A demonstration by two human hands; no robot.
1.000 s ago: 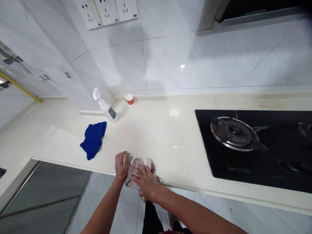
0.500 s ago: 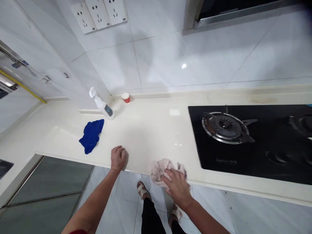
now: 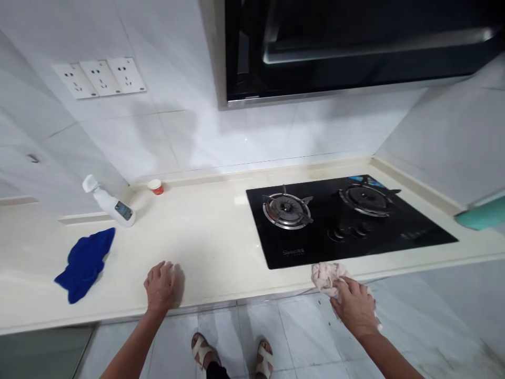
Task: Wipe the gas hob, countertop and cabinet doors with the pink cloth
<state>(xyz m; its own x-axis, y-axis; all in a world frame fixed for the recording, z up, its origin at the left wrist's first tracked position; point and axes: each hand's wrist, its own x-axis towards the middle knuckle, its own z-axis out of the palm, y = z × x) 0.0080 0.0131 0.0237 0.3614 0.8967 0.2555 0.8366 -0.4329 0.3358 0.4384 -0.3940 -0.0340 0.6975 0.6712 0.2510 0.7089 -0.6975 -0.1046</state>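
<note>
Counter (image 3: 209, 247): open stretch between left hand (image 3: 160, 288) and hob (image 3: 315, 251)
Back corner: spray bottle (image 3: 110, 203) and small cup (image 3: 155, 187) stand in the way
Left end: blue cloth (image 3: 84, 266) lies low
Hob front: right hand (image 3: 355, 306) and pale cloth (image 3: 328, 277) block the edge strip
Hob top: burner supports (image 3: 306, 200) jut up, range hood (image 3: 347, 76) overhead, gap between

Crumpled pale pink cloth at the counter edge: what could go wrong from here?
1. The crumpled pale pink cloth under the right hand reaches past the front edge of the smooth cream counter; it could drop toward the pale tiled floor if the grip loosens.
2. It sits close to the black glass hob, so a wide sweep might bump the dark control knobs.
</note>
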